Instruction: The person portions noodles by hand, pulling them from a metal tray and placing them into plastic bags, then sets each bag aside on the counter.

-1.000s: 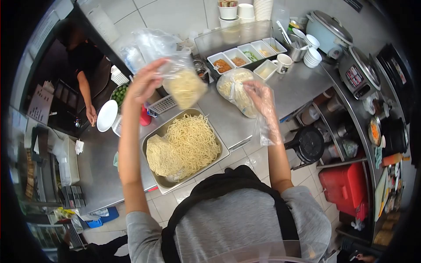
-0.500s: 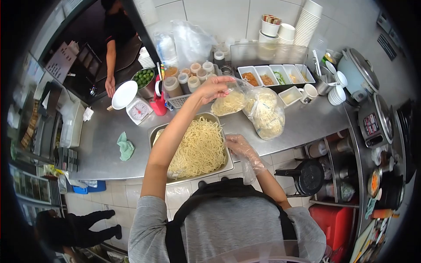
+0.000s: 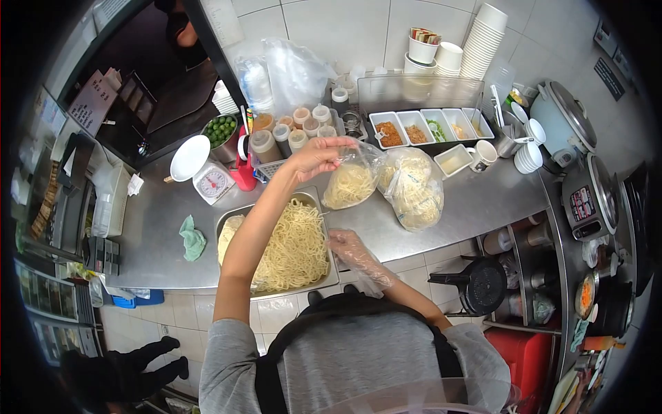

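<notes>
My bare left hand [image 3: 323, 157] pinches the gathered top of a clear plastic bag of noodles [image 3: 349, 185], held at the back of the counter. Below it, my left forearm crosses over a rectangular metal tray [image 3: 318, 281] heaped with loose yellow noodles [image 3: 293, 241]. My right hand [image 3: 349, 248] wears a clear plastic glove, its fingers curled at the tray's right rim; their exact grip is partly hidden. To the right of the small bag lies a bigger clear bag [image 3: 412, 190] packed with noodles.
A kitchen scale [image 3: 212, 183], a green cloth [image 3: 193, 239] and a bowl of green limes [image 3: 221, 131] are to the left. Squeeze bottles [image 3: 298, 141] and topping containers [image 3: 434, 130] line the back. A black pan [image 3: 483, 285] juts out at lower right.
The metal tray has shifted left along the counter, with my gloved right hand following its rim. The small bag has come slightly left and lower. A person's arm has withdrawn at the window.
</notes>
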`<state>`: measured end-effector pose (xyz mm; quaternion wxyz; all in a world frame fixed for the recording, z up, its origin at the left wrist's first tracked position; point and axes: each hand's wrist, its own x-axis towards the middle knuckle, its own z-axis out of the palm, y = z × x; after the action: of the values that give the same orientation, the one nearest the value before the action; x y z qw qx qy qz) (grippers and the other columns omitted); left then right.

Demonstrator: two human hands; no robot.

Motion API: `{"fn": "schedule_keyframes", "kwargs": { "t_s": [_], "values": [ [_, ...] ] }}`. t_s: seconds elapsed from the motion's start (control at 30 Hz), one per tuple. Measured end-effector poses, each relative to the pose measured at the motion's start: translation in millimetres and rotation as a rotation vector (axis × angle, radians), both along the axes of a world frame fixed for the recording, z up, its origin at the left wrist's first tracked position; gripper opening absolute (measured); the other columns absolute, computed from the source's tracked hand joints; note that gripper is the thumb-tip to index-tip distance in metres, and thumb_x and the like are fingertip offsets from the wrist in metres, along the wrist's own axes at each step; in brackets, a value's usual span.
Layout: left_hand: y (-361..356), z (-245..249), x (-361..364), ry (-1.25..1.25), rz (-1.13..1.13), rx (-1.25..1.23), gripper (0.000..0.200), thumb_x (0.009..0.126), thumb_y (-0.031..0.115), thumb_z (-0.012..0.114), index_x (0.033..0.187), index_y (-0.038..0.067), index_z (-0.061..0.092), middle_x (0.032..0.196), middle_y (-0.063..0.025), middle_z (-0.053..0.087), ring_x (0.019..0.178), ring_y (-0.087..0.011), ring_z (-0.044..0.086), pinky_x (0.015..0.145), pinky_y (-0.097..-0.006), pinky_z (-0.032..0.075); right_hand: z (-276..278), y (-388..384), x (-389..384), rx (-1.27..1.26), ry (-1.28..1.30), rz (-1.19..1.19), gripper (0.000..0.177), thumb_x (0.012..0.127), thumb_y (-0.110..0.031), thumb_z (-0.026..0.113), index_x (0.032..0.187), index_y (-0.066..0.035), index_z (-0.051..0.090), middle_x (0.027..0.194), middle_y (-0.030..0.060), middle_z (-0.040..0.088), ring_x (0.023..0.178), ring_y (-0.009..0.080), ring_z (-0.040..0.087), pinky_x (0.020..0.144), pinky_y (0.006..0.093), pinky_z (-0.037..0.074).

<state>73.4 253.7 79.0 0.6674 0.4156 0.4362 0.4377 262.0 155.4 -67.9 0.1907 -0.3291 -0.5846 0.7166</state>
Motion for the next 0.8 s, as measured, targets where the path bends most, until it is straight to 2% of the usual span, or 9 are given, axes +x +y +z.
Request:
{"fn": "schedule_keyframes", "kwargs": {
  "t_s": [0.17, 0.27, 0.47, 0.57, 0.6, 0.7, 0.73, 0.77, 0.8],
  "values": [
    [14.8, -43.2, -49.9, 0.01, 0.116, -0.021, 0.041, 0.083, -0.006, 0.051, 0.123, 0.003, 0.056, 0.116, -0.001, 0.062, 0.062, -0.001, 0.052, 0.056, -0.014, 0.048, -10.4, 0.7, -25.6, -0.029, -0.044, -0.005, 0.024, 0.087, -0.015, 0.059, 0.105, 0.001, 0.061, 0.074, -0.0013, 0.059, 0.055, 0.0046, 0.049, 0.047, 0.0202, 0.042],
    [27.2, -63.0, -73.9, 0.219, 0.239, -0.007, 0.032, 0.085, -0.002, 0.053, 0.115, 0.003, 0.062, 0.109, 0.0009, 0.065, 0.065, -0.0014, 0.053, 0.06, -0.0145, 0.048, -8.0, 3.0, -26.9, -0.038, -0.027, 0.002, 0.029, 0.087, -0.015, 0.061, 0.11, 0.002, 0.06, 0.075, -0.0014, 0.059, 0.058, 0.0047, 0.05, 0.049, 0.021, 0.043],
    [29.8, -62.3, -73.0, 0.42, 0.283, 0.132, 0.024, 0.089, 0.003, 0.054, 0.11, 0.003, 0.065, 0.086, 0.0003, 0.063, 0.069, -0.0042, 0.057, 0.062, -0.0165, 0.049, -2.9, 7.4, -21.4, -0.066, -0.062, 0.06, 0.038, 0.087, -0.02, 0.062, 0.117, 0.002, 0.057, 0.082, 0.0002, 0.06, 0.065, 0.006, 0.052, 0.057, 0.022, 0.047],
    [22.6, -61.3, -75.3, 0.3, 0.453, 0.15, 0.019, 0.088, 0.006, 0.058, 0.104, -0.001, 0.066, 0.088, -0.004, 0.065, 0.067, -0.0079, 0.062, 0.058, -0.0204, 0.052, 14.7, 11.3, -15.6, -0.118, -0.1, 0.097, 0.048, 0.087, -0.025, 0.064, 0.125, 0.002, 0.052, 0.091, 0.0032, 0.06, 0.071, 0.0089, 0.056, 0.062, 0.0227, 0.049],
    [22.9, -64.7, -82.8, 0.365, 0.501, 0.188, 0.019, 0.088, 0.012, 0.06, 0.102, 0.001, 0.067, 0.088, -0.0038, 0.065, 0.066, -0.0094, 0.064, 0.054, -0.0213, 0.051, 18.2, 13.9, -12.5, -0.113, -0.083, 0.102, 0.05, 0.087, -0.025, 0.064, 0.127, 0.001, 0.05, 0.093, 0.0044, 0.06, 0.073, 0.0102, 0.058, 0.063, 0.0231, 0.049],
    [6.6, -34.1, -95.7, 0.626, 0.591, 0.278, 0.016, 0.088, 0.014, 0.062, 0.099, 0.004, 0.068, 0.083, -0.0009, 0.066, 0.062, -0.0079, 0.063, 0.051, -0.0201, 0.05, 16.2, 23.1, 8.5, -0.06, -0.039, 0.108, 0.055, 0.088, -0.025, 0.064, 0.132, 0.001, 0.045, 0.099, 0.0077, 0.061, 0.08, 0.0137, 0.061, 0.065, 0.0243, 0.05],
    [6.0, -26.5, -107.8, 0.71, 0.644, 0.304, 0.015, 0.085, 0.016, 0.064, 0.096, 0.007, 0.07, 0.075, -0.0009, 0.066, 0.062, -0.0086, 0.063, 0.053, -0.0232, 0.05, 10.6, 27.2, 14.5, -0.021, -0.026, 0.102, 0.055, 0.088, -0.025, 0.064, 0.132, 0.001, 0.044, 0.1, 0.0085, 0.061, 0.083, 0.0145, 0.062, 0.065, 0.0248, 0.05],
    [11.7, -26.2, -130.6, 0.907, 0.688, 0.465, 0.016, 0.082, 0.018, 0.065, 0.092, 0.007, 0.071, 0.071, -0.0054, 0.067, 0.066, -0.0117, 0.065, 0.059, -0.0282, 0.051, 5.7, 28.9, 19.2, 0.016, -0.012, 0.09, 0.055, 0.089, -0.024, 0.063, 0.133, 0.001, 0.043, 0.101, 0.0094, 0.061, 0.085, 0.0154, 0.062, 0.066, 0.0252, 0.05],
    [13.1, -11.9, -145.0, 0.978, 0.756, 0.48, 0.017, 0.081, 0.019, 0.064, 0.091, 0.007, 0.071, 0.072, -0.0082, 0.068, 0.067, -0.0164, 0.065, 0.063, -0.0315, 0.051, 8.4, 28.9, 23.0, 0.015, -0.001, 0.035, 0.054, 0.089, -0.022, 0.063, 0.133, 0.001, 0.043, 0.101, 0.0098, 0.061, 0.085, 0.0155, 0.062, 0.068, 0.0262, 0.05]
  ]
}}
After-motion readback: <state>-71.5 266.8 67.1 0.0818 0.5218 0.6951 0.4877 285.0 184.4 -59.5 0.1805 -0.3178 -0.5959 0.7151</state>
